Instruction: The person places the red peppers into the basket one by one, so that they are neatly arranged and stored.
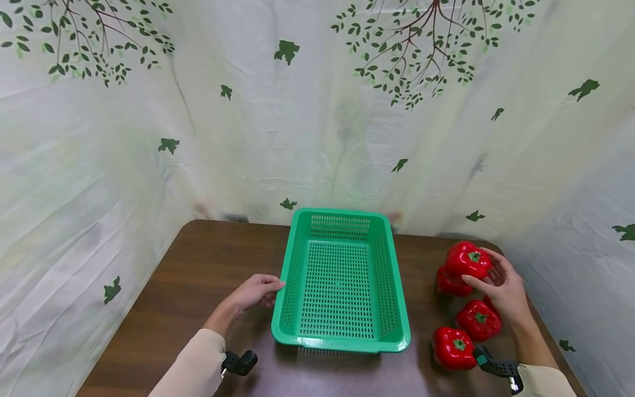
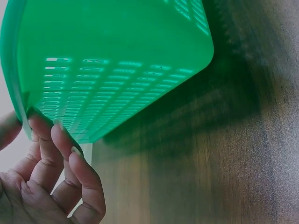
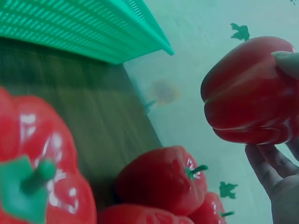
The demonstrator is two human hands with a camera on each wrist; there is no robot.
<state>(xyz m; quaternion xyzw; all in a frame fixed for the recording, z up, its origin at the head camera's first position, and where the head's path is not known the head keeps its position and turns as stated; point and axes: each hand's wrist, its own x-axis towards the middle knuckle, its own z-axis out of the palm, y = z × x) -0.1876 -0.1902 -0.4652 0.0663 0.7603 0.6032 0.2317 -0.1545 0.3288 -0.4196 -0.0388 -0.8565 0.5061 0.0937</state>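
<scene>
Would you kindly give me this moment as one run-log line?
left hand: holds green basket rim | right hand: grips raised red pepper | other peppers: on table | basket: empty

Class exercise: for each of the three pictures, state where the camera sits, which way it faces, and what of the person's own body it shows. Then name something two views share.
Head: worn high, faces forward and down at the table, green basket, both hands and sleeves.
Left wrist: low beside the left hand, faces the basket's outer wall; fingers grip its rim.
Right wrist: low, looks along the table past red peppers; right hand holds one pepper.
Shared: the basket shows in all three.
</scene>
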